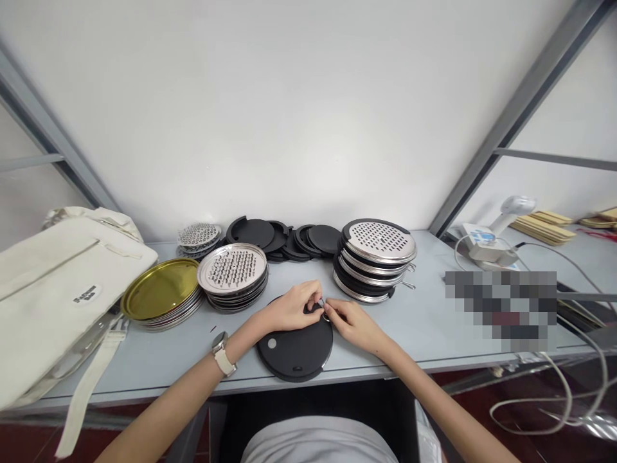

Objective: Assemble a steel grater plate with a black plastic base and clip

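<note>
Works close at the far right rim of a black disc [301, 350], lying flat near the front edge of the gray table [409, 328]. Pinches what looks like a small metal piece [321, 301] with the left hand [294, 307]; meets it with the fingertips of the right hand [357, 326], near a thin metal ring [327, 317]. Cannot tell whether grips the piece or ring on the right. Appears mid-adjustment at the rim; calls for a steady left pinch, careful alignment and light right-hand pressure.

pale bag [53, 276], oval patch [87, 294] – dark lettering, too blurred to read
</note>
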A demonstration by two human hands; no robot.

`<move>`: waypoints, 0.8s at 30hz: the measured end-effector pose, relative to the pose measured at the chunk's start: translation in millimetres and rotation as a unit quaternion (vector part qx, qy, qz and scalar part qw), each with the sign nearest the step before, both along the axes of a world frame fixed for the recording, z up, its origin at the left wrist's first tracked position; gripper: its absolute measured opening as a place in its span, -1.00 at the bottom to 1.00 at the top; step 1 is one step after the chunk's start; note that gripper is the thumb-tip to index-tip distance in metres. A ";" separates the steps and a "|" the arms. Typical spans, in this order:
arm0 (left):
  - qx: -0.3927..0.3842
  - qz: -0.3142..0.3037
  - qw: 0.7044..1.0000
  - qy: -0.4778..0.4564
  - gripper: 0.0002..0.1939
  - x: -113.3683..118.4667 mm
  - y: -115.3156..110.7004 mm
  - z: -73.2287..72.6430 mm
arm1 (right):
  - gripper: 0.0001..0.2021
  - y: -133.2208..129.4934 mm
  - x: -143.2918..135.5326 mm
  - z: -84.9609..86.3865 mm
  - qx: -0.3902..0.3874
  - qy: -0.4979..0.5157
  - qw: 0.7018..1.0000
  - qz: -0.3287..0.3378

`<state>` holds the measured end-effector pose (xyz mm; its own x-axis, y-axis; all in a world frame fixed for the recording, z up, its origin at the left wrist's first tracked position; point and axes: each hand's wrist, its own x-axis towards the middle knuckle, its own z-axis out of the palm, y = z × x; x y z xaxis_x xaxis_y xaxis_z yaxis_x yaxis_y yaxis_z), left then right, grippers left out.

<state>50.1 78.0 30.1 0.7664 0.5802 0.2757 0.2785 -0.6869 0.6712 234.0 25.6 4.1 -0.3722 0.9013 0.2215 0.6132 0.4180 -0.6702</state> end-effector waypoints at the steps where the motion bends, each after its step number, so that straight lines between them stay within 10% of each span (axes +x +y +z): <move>1: -0.001 0.002 1.000 0.002 -0.85 0.1 0.0 0.0 | -0.66 0.1 -0.1 -0.3 0.000 0.001 1.000 0.000; 24: 0.025 0.048 0.998 0.023 -0.72 -2.7 -6.3 1.1 | -0.65 0.1 0.8 1.0 -0.018 0.018 1.000 0.009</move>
